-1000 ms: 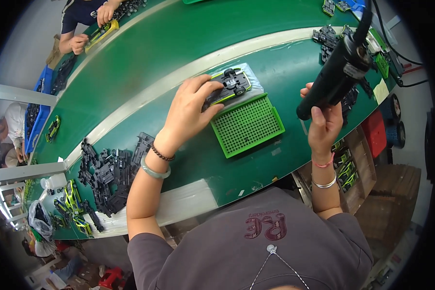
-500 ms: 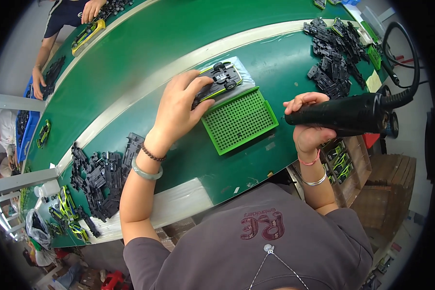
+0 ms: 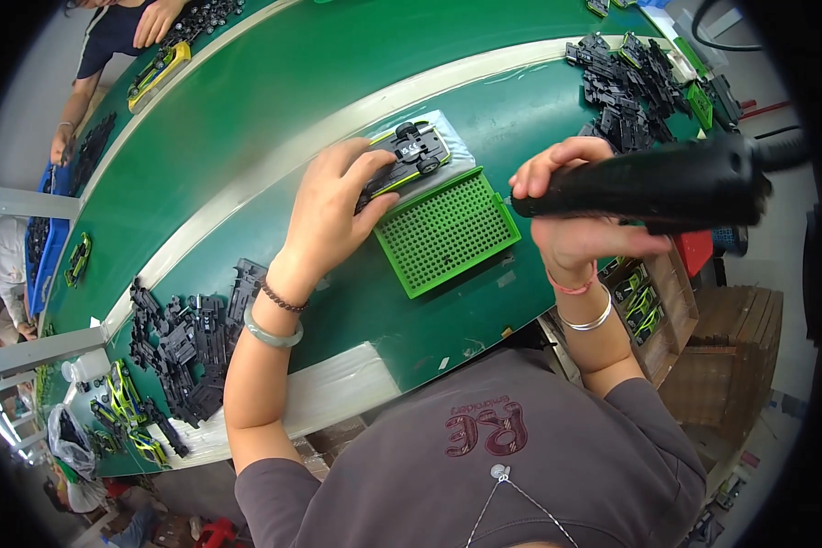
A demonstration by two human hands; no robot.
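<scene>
An upside-down toy car (image 3: 409, 152) with a black underside and yellow-green edges lies on a pale cloth pad (image 3: 459, 146). The fingers of my left hand (image 3: 333, 205) are closed round its near left end and cover that end. In my right hand (image 3: 566, 205) is a black electric screwdriver (image 3: 639, 192), held level. Its tip points left, above the right edge of a green perforated tray (image 3: 422, 289), and its cable leaves at the right. The tray sits just below the car, and small dark bits lie in it.
Black plastic car chassis parts (image 3: 192, 342) are heaped left of my forearm; another heap (image 3: 626, 91) is at the far right. Finished-looking yellow-green cars (image 3: 128, 402) lie lower left. A wooden box (image 3: 680, 301) holds more at right. A co-worker's hand (image 3: 160, 20) is at upper left.
My right hand has brought the screwdriver left and slightly up, nearer the tray and car. My left hand stays on the car.
</scene>
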